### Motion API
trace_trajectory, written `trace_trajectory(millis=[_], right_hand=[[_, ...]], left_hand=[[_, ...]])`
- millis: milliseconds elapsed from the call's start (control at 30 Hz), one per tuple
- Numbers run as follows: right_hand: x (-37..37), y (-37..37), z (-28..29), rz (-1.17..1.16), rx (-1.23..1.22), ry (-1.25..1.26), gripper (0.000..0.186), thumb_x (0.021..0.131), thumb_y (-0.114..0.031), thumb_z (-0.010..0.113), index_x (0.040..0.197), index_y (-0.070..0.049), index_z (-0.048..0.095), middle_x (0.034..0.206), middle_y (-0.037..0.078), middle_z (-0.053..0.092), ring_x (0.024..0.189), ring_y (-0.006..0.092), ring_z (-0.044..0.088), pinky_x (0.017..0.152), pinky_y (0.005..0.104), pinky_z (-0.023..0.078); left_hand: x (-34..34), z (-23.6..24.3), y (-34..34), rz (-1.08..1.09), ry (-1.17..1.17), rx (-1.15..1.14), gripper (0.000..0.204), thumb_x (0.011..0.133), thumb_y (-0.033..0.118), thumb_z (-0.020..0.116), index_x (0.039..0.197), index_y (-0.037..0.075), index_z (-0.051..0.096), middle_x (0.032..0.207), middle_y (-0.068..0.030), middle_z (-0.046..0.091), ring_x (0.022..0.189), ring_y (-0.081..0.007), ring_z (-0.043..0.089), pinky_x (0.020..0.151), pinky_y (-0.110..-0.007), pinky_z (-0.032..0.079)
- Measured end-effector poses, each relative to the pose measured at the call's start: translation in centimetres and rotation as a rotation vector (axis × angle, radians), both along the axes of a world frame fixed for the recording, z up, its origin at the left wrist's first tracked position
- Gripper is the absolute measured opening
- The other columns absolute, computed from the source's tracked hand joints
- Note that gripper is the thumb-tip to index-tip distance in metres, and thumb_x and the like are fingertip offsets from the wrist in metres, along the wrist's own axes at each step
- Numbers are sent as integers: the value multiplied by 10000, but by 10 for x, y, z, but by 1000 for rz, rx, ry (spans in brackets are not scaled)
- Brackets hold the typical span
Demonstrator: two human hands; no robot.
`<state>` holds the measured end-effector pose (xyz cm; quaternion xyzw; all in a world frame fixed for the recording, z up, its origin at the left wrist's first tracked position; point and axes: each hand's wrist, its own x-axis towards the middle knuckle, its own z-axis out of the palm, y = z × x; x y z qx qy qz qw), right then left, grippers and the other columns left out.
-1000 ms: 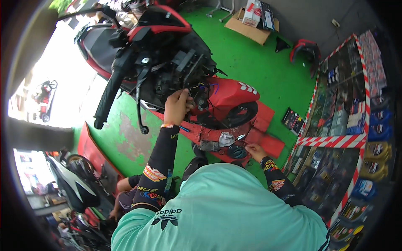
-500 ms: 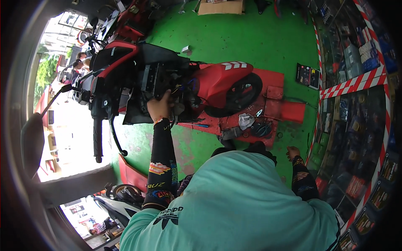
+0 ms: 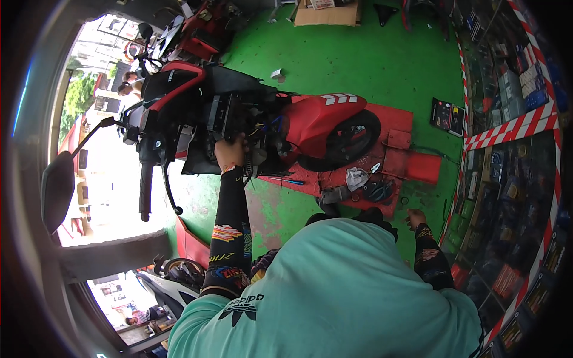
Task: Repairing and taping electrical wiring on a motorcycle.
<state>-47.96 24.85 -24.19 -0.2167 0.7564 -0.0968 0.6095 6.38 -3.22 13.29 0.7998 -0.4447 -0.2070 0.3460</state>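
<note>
A red and black motorcycle point(image 3: 322, 119) stands on a red stand point(image 3: 412, 164), its front panels off and wiring bare. My left hand point(image 3: 230, 152) reaches into the exposed parts behind the headstock; its fingers are hidden among them. My right hand point(image 3: 416, 218) hangs low beside my body, near the stand's edge, fingers loosely apart with nothing seen in it. On the stand lie a grey rag point(image 3: 356, 178), a blue screwdriver point(image 3: 286, 180) and some dark small parts point(image 3: 376, 190).
The handlebar grip point(image 3: 145, 191) and a mirror point(image 3: 58, 188) jut out to the left. A glass display counter with red-white striped edges point(image 3: 507, 122) lines the right side. A black tool case point(image 3: 447, 116) and a cardboard box point(image 3: 325, 13) sit on the green floor. Another scooter point(image 3: 173, 280) is at lower left.
My right hand has left the tools on the stand and dropped to my side. My head has shifted, and my left hand now sits deeper in the bike's front.
</note>
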Motion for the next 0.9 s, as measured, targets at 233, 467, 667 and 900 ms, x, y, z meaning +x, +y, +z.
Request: trace_trajectory(millis=[233, 467, 667, 900], right_hand=[[-29, -10, 0, -14, -19, -24, 446, 980, -409, 617, 1281, -81, 606, 852, 96, 665, 636, 232, 593, 543, 434, 508], [-26, -21, 14, 17, 56, -28, 517, 982, -439, 590, 1368, -96, 567, 907, 106, 670, 688, 250, 614, 574, 447, 521], [-10, -45, 17, 76, -11, 13, 482, 986, -454, 583, 1309, -96, 602, 971, 102, 683, 720, 248, 629, 613, 460, 540], [9, -33, 28, -17, -68, 86, 412, 985, -445, 595, 1241, -127, 650, 906, 79, 678, 719, 241, 640, 589, 458, 530]], left_hand=[[-18, 24, 69, -63, 136, 1, 362, 913, 209, 742, 1140, -71, 713, 801, -106, 741, 646, -121, 691, 578, -249, 507], [76, 50, 154, 210, 189, -243, 317, 983, 272, 679, 1112, -15, 721, 895, -98, 752, 628, -148, 696, 547, -250, 493], [168, -7, 179, 342, 280, -144, 344, 984, 259, 627, 1223, 19, 685, 985, -98, 744, 725, -163, 711, 613, -277, 538], [204, -17, 100, 87, 319, -328, 521, 1011, 403, 623, 1419, 83, 574, 1350, -115, 635, 1206, -234, 616, 976, -384, 501]])
